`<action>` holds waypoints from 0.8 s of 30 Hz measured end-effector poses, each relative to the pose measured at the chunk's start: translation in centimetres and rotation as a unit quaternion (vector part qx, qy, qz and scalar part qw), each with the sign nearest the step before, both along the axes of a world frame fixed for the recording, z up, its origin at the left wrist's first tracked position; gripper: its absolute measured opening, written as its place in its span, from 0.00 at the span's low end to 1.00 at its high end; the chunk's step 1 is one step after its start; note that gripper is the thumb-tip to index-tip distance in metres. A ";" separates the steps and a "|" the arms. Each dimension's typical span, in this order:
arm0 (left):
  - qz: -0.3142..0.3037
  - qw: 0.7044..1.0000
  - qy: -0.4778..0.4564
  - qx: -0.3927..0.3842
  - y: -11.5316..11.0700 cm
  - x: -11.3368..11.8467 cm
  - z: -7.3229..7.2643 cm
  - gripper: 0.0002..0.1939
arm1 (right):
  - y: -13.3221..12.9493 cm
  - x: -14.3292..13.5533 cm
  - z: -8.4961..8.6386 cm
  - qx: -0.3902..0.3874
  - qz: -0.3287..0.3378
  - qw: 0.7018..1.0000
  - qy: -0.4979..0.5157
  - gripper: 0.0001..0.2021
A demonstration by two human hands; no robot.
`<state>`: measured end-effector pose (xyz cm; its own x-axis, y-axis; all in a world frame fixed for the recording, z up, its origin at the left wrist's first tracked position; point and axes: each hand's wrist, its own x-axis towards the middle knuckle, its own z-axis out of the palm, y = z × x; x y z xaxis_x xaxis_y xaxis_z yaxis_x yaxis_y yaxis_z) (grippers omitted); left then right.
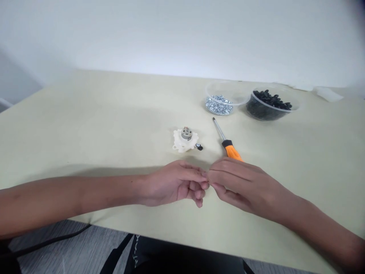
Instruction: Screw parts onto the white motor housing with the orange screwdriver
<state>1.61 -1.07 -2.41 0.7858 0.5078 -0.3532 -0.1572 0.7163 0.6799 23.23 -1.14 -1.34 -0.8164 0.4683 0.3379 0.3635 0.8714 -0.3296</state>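
My left hand [182,182] and my right hand [242,182] meet fingertip to fingertip above the near part of the table. Both are closed in a pinch, and whatever they hold is hidden or too small to name. Just beyond them lies a white plastic plate [179,144] with a small round metal motor [186,133] on it. A small black piece with a silver screw [199,146] is at the plate's right corner. A screwdriver [230,148] with an orange and black handle lies beyond my right hand, which covers its handle end.
Two clear plastic tubs stand at the back right: one tub [241,99] holds silver screws [219,105], the other tub [296,104] small black parts [269,104]. White scraps [327,94] lie by the wall. A black cable [54,239] hangs below the pale table's [99,114] front edge.
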 end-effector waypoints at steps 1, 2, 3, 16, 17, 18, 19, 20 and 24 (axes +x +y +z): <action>0.001 1.000 -0.002 0.000 0.0 0.0 0.0 0.08 | 0.0 -0.1 -0.1 0.002 0.000 1.000 0.003 0.05; 0.000 1.000 -0.004 0.001 0.0 0.0 -0.1 0.08 | 0.0 -0.1 -0.1 0.003 -0.001 1.000 0.006 0.05; 0.000 1.000 -0.006 0.002 0.0 0.0 -0.1 0.08 | 0.0 -0.2 -0.2 0.006 -0.001 1.000 0.008 0.05; -0.011 1.000 -0.018 -0.004 0.1 0.0 -0.1 0.08 | 0.0 -0.5 -0.8 0.013 -0.001 0.999 0.043 0.07; -0.012 1.000 -0.019 -0.005 0.1 0.0 -0.1 0.08 | 0.0 -0.6 -0.8 0.015 0.000 0.999 0.044 0.07; -0.014 1.000 -0.018 -0.006 0.1 0.0 -0.1 0.08 | -0.1 -0.6 -0.7 0.017 0.001 0.999 0.044 0.07; -0.017 1.000 -0.017 -0.008 0.1 0.0 -0.2 0.08 | -0.1 -0.6 -0.7 0.020 0.003 0.999 0.044 0.07; -0.020 1.000 -0.016 -0.010 0.1 0.0 -0.2 0.08 | -0.1 -0.7 -0.7 0.023 0.006 0.999 0.044 0.07; -0.021 1.000 -0.015 -0.017 0.1 0.0 -0.2 0.08 | 0.0 -0.8 -0.6 0.026 0.005 0.999 0.040 0.06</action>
<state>1.62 -0.94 -2.66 0.8172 0.4613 -0.3455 -0.1462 0.7458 0.6499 22.47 -1.16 -1.96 -0.7906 0.4396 0.4263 0.3285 0.8920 -0.3107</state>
